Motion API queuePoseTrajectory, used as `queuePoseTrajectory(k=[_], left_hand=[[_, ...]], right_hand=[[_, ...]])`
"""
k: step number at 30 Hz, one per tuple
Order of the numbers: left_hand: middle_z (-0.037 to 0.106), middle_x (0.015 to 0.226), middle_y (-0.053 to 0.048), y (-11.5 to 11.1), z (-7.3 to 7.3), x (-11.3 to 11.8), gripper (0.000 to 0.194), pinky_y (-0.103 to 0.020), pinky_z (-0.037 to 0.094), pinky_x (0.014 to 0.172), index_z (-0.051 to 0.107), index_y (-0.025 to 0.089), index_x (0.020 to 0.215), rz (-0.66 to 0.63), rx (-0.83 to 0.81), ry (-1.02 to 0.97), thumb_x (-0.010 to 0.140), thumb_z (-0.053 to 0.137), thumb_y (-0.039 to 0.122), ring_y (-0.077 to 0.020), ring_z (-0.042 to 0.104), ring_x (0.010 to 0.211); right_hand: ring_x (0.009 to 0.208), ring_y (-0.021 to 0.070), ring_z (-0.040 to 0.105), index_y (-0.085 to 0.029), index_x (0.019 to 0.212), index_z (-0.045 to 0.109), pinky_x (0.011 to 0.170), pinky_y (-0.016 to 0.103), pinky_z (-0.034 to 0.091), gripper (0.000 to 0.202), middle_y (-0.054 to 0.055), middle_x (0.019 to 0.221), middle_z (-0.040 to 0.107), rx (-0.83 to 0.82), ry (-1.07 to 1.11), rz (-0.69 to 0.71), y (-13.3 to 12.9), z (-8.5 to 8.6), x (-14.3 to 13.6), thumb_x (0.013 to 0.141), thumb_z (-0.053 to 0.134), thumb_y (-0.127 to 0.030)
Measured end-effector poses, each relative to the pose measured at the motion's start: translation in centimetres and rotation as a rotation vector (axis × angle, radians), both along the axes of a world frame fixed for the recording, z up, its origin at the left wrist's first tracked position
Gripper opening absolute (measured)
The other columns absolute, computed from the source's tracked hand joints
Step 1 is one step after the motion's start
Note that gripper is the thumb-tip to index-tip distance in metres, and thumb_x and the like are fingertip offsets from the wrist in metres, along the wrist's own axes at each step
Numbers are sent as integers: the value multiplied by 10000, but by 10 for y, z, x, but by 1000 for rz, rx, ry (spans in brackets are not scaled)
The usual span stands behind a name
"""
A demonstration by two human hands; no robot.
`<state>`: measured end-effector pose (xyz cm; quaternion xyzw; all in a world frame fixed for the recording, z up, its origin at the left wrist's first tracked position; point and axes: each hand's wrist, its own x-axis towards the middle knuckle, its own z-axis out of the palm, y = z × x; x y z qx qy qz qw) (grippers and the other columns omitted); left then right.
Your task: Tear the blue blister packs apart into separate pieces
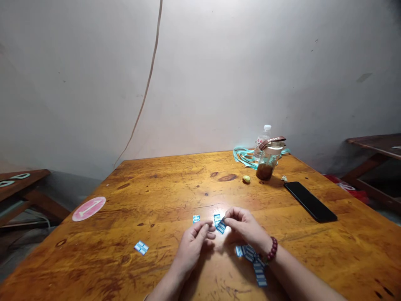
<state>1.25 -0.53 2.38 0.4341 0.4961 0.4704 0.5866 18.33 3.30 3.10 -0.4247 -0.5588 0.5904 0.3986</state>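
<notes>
My right hand (242, 223) pinches a small blue-and-white card (221, 226) by its edge, between thumb and fingers. Just behind it, a similar card (216, 218) is partly covered. My left hand (192, 242) is close by on the left, its fingers loosely curled and a little apart, with nothing visible in them. Beyond its knuckles another blue-and-white card (196, 218) lies on the table, partly hidden. One more card (141, 247) lies by itself farther left. Under my right wrist, several overlapping cards (259, 274) form a loose pile.
On the wooden table (169, 179) stand a brown-strapped cup (265, 169) with dark liquid and a clear water bottle (258, 154). Around them lies a turquoise strap (239, 156). A small yellow-green object (246, 179) and a black phone (310, 201) are at right; a round pink sticker (89, 208) is at left.
</notes>
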Motion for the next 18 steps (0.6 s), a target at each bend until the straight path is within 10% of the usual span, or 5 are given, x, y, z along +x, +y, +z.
queuePoseTrajectory(k=[6, 11, 18], left_hand=[[606, 780, -43, 7, -2, -12, 285, -195, 415, 543, 584, 157, 898, 153, 87, 46, 738, 513, 382, -101, 523, 625], [591, 728, -35, 6, -5, -9, 257, -197, 405, 533, 579, 148, 884, 98, 100, 59, 743, 514, 352, -93, 498, 588], [583, 714, -29, 5, -4, -7, 245, -193, 400, 533, 585, 148, 860, 65, 98, 63, 747, 512, 353, -86, 489, 573]], right_hand=[[427, 70, 440, -147, 654, 518, 417, 174, 297, 23, -39, 501, 505, -59, -359, 258, 1, -10, 8, 661, 496, -150], [609, 107, 497, -168, 638, 568, 530, 197, 303, 115, 1, 640, 592, 327, -766, 197, -6, -24, -4, 658, 467, -117], [699, 122, 503, -173, 697, 575, 585, 200, 297, 147, 24, 738, 587, 438, -880, 154, -10, -26, -9, 692, 439, -117]])
